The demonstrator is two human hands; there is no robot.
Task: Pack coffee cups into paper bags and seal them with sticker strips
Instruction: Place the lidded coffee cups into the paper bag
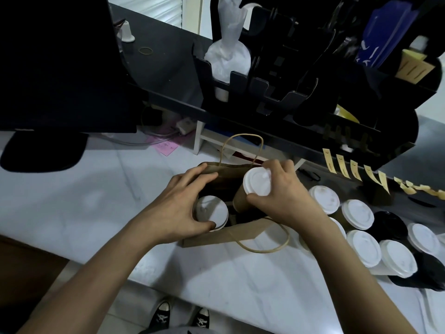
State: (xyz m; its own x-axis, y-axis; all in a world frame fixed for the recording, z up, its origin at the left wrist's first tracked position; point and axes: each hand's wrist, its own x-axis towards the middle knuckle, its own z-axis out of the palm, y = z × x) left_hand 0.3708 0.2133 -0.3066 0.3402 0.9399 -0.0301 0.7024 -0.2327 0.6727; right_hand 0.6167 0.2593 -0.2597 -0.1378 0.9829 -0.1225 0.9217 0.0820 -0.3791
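A: Brown paper bag with twisted handles [216,235] stood open on the pale marble counter [72,201]. The left hand [178,208] curled around a white-lidded paper cup [212,212] seated inside.

B: And the right hand [284,196]?

A: Pinching a second, tilted white-lidded cup [256,183] above the bag's free right side; I'd judge lowering upright came next. More lidded cups [361,237] crowded right of the bag.

Two white-lidded brown paper cups [256,183] inside one brown paper bag [224,235]; about seven white-lidded cups [357,214] beside it; some ten yellow sticker strips [343,166] hanging.
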